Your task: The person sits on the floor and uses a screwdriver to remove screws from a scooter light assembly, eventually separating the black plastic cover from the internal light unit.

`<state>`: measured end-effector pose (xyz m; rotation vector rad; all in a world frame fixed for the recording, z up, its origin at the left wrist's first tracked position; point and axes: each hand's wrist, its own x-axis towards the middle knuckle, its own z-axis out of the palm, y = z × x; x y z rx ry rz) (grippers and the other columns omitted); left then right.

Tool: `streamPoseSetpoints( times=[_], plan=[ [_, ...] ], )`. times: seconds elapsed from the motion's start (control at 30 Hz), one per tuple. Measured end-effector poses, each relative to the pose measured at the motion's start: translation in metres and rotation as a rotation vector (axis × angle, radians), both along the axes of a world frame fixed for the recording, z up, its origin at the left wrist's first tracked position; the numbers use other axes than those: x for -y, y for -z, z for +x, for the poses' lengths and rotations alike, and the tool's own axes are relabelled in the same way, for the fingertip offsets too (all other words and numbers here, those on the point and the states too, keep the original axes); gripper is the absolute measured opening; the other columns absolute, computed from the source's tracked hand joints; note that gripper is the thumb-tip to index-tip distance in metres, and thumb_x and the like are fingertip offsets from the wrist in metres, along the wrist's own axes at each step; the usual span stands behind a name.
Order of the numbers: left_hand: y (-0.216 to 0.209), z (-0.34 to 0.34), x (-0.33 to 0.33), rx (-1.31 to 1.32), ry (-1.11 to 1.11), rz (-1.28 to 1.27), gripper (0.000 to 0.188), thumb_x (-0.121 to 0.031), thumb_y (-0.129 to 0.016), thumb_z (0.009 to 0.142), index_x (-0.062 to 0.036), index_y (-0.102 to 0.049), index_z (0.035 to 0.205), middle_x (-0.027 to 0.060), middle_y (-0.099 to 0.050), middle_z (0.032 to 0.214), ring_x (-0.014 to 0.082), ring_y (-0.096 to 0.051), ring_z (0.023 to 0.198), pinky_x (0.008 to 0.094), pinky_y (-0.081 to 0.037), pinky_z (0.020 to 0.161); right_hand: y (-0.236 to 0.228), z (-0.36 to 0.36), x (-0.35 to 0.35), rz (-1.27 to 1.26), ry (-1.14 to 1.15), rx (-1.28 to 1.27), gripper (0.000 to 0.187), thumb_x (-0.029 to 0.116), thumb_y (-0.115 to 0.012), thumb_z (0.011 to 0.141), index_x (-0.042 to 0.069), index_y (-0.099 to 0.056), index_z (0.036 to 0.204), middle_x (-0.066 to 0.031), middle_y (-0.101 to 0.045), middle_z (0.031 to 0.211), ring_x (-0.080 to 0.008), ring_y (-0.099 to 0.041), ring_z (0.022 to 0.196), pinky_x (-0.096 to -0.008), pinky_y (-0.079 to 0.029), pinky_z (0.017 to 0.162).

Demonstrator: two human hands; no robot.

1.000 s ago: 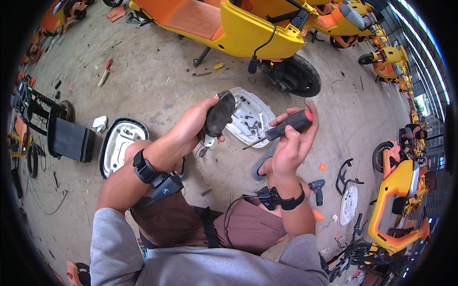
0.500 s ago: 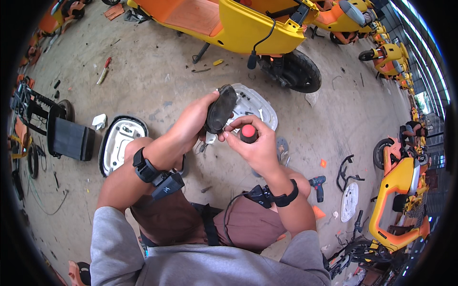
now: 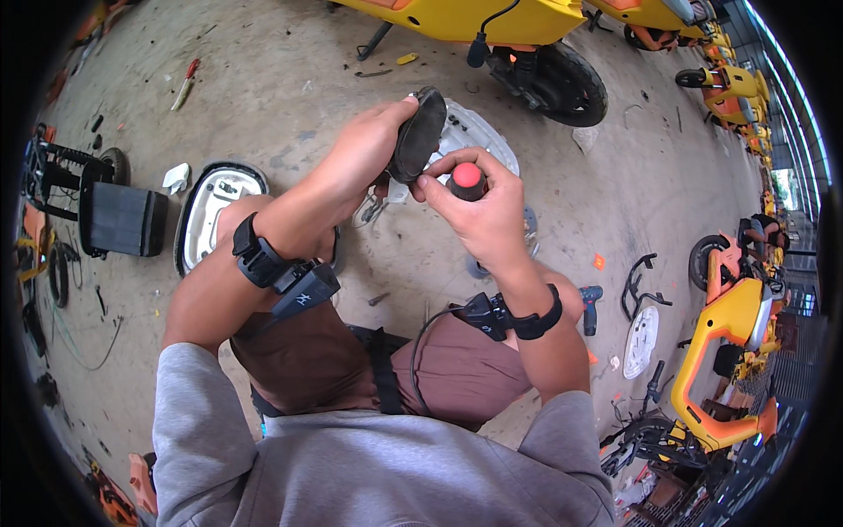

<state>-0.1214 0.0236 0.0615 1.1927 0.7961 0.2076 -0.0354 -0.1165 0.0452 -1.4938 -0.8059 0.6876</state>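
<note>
My left hand [image 3: 362, 147] is closed around a rounded black part [image 3: 420, 132], held up in front of me; I cannot tell exactly what it is. In my right hand [image 3: 485, 215] is a screwdriver [image 3: 467, 177] with a dark handle and red end, tucked between thumb and palm. The right thumb and index finger pinch together at the lower edge of the black part. Whatever lies between those fingertips is hidden, as is the screwdriver's shaft. Behind the hands a white plastic shell [image 3: 483, 132] lies on the floor, partly covered.
Another white shell [image 3: 204, 211] with a dark rim lies by my left knee. A cordless drill [image 3: 591, 307] stands beyond my right knee, near a black bracket [image 3: 634, 285] and a white panel [image 3: 642, 342]. A yellow scooter [image 3: 492, 22] stands ahead. A red-handled tool [image 3: 186, 83] lies far left.
Both hands have moved slightly away from my body, and the black part has turned a little. The whole view has shifted, so the floor and scooter appear higher. Both grips stay the same.
</note>
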Motion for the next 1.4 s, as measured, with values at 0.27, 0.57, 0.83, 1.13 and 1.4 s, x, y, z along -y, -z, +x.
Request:
streamPoseSetpoints(
  times=[0.27, 0.57, 0.83, 1.13, 1.4],
  plan=[
    [-0.002, -0.002, -0.004, 0.046, 0.063, -0.065, 0.038, -0.039, -0.042, 0.1, -0.007, -0.062, 0.1, 0.0037, -0.067, 0.071, 0.0105, -0.06, 0.048, 0.0222, -0.03, 0.036, -0.01, -0.001, 0.002, -0.019, 0.035, 0.004, 0.014, 0.004, -0.074, 0.081, 0.0, -0.065, 0.091, -0.0036, -0.068, 0.088, -0.0072, -0.06, 0.08, -0.0221, -0.049, 0.072],
    [0.006, 0.0, -0.004, 0.27, 0.055, -0.269, 0.038, -0.032, -0.043, 0.101, 0.0034, -0.055, 0.105, 0.0106, -0.062, 0.079, 0.0216, -0.061, 0.056, 0.0322, -0.051, 0.048, -0.004, 0.003, 0.002, 0.078, 0.072, 0.011, 0.013, -0.003, -0.071, 0.083, -0.001, -0.062, 0.092, -0.0066, -0.069, 0.091, -0.0115, -0.065, 0.085, -0.0255, -0.052, 0.079],
    [-0.003, -0.005, -0.005, 0.309, 0.108, -0.318, 0.04, -0.032, -0.035, 0.103, 0.0007, -0.056, 0.112, 0.0115, -0.063, 0.089, 0.0215, -0.061, 0.057, 0.0316, -0.053, 0.053, -0.004, 0.007, 0.003, 0.217, 0.188, 0.033, 0.015, -0.005, -0.071, 0.083, 0.0, -0.06, 0.092, -0.0098, -0.07, 0.096, -0.0115, -0.063, 0.09, -0.0255, -0.051, 0.081],
    [0.002, -0.006, -0.009, 0.456, 0.273, -0.421, 0.045, -0.025, -0.032, 0.098, 0.0012, -0.048, 0.131, 0.0183, -0.065, 0.103, 0.0272, -0.067, 0.075, 0.0345, -0.053, 0.077, -0.011, 0.014, 0.007, 0.362, 0.344, 0.092, 0.017, -0.005, -0.072, 0.082, 0.0, -0.058, 0.089, -0.0121, -0.069, 0.096, -0.0125, -0.063, 0.088, -0.026, -0.052, 0.079],
    [-0.009, -0.009, -0.007, 0.473, 0.383, -0.489, 0.048, -0.03, -0.032, 0.101, 0.004, -0.051, 0.128, 0.0221, -0.066, 0.106, 0.029, -0.068, 0.074, 0.0356, -0.054, 0.075, -0.013, 0.015, 0.013, 0.432, 0.455, 0.091, 0.017, -0.004, -0.072, 0.083, 0.001, -0.057, 0.091, -0.0118, -0.068, 0.096, -0.0129, -0.062, 0.087, -0.0268, -0.05, 0.078]
  ],
)
